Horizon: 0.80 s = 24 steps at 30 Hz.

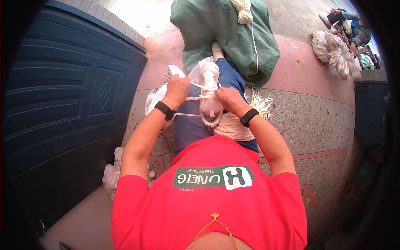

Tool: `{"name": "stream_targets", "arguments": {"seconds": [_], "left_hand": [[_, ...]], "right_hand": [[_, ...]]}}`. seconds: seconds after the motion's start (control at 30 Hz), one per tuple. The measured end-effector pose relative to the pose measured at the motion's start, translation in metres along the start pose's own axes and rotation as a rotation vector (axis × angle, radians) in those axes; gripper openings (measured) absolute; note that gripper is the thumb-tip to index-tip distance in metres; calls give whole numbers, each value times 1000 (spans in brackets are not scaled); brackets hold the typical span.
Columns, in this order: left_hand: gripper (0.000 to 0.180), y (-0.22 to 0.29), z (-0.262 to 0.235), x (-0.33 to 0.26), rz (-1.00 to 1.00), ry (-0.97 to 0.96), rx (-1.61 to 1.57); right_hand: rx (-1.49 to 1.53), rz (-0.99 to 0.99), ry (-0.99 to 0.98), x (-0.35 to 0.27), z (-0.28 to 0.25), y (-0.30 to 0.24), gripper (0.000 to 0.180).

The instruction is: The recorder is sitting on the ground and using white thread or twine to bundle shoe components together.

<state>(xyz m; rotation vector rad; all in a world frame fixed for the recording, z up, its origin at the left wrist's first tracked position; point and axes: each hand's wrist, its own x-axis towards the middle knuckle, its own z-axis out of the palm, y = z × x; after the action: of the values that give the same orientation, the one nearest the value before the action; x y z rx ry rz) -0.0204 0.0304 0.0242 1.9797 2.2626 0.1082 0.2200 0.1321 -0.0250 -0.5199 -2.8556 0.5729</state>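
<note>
The pale pink shoe (210,107) has a soft, matt cloth look, and its white laces (193,98) seem woven fabric, dull rather than shiny. At the far side, the green sack (225,37) looks like wrinkled woven plastic with a faint sheen; the cream cord bundle (245,16) on it is fibrous. To my eye, the dark blue door (50,71) on the left is painted metal, smooth, with a low gloss. The floor (312,112) on the right is speckled and stone-like. Nearest, the red shirt (200,216) is matt cloth, the neck chain (202,232) glossy yellow metal.
</note>
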Motion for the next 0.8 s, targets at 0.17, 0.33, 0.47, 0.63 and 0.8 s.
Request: {"name": "stream_targets", "arguments": {"seconds": [0.17,0.33,0.47,0.63,0.8], "left_hand": [[15,-9,10,-6,-279,281,-184],[19,-1,37,-7,-379,220,-278],[18,33,61,-13,-221,112,-333],[20,48,54,-13,-130,152,-321],[25,41,33,-19,-34,65,-313]], "right_hand": [[-128,-41,43,-24,-25,-6,3],[-161,179,46,-108,-47,34,2],[-304,443,53,-211,-63,93,10],[-309,555,95,-270,-49,103,20],[-288,637,92,-285,-26,110,22]]}}
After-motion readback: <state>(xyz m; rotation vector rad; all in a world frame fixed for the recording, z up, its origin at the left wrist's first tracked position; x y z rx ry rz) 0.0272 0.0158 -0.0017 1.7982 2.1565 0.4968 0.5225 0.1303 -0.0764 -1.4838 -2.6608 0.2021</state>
